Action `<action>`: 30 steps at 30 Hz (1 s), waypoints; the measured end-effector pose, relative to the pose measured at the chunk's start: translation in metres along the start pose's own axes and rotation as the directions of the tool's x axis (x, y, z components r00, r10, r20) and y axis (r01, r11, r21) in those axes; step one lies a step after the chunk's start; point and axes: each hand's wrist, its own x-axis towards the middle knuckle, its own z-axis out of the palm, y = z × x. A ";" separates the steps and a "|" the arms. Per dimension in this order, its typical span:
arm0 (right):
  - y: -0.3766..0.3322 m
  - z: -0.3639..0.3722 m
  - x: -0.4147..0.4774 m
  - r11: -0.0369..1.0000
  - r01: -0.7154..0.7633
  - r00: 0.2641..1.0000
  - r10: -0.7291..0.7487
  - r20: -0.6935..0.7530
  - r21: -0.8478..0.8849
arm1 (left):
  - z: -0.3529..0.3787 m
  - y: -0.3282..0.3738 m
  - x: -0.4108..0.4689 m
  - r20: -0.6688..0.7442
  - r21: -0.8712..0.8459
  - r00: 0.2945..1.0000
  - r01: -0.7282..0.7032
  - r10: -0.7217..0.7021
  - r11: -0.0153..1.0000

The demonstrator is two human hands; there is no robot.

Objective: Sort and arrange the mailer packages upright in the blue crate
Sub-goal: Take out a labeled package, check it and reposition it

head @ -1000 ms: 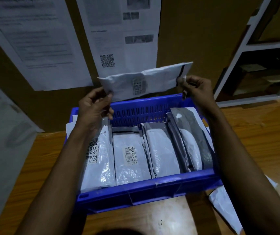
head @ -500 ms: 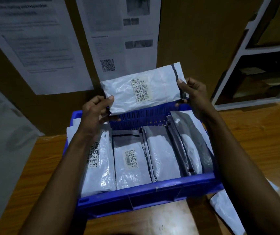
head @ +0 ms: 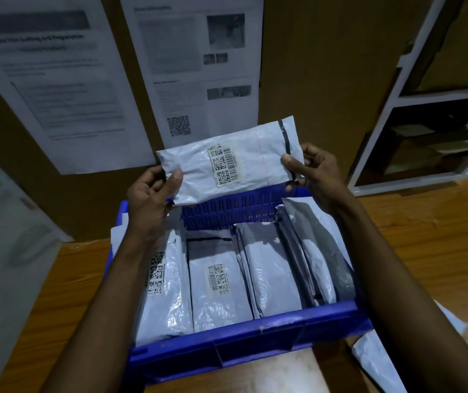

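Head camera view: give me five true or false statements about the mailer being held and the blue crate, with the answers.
1. The left hand and the right hand pinch opposite ends of one white mailer. True.
2. Its barcode label faces away from the camera. False: the label faces the camera.
3. The blue crate is empty. False: a row of mailers sits inside it.
4. The white mailer is held over the crate's far wall, not yet among the others. True.
5. The crate sits on a metal shelf. False: it sits on a wooden table.
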 end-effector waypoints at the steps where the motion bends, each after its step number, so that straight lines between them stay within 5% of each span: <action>1: -0.001 0.002 0.000 0.999 0.000 1.000 0.000 0.006 0.042 | 0.000 0.000 0.000 -0.001 -0.019 1.000 0.006 -0.006 1.000; 6: 0.000 0.016 -0.004 0.980 -0.118 0.990 0.103 0.096 0.163 | 0.004 -0.003 -0.005 0.087 -0.110 0.992 0.096 -0.086 0.989; 12: 0.008 0.023 -0.001 0.984 -0.128 0.990 0.120 0.066 0.122 | 0.012 -0.015 -0.014 0.286 0.060 0.937 0.191 -0.201 0.980; 19: 0.015 0.031 -0.001 0.974 -0.180 0.974 0.157 0.162 0.138 | 0.018 -0.019 -0.014 0.271 0.176 0.922 0.233 -0.275 0.956; 30: 0.026 0.051 -0.009 0.959 -0.250 0.924 0.278 0.263 -0.137 | 0.015 -0.014 -0.013 0.144 0.260 0.967 0.169 -0.211 0.951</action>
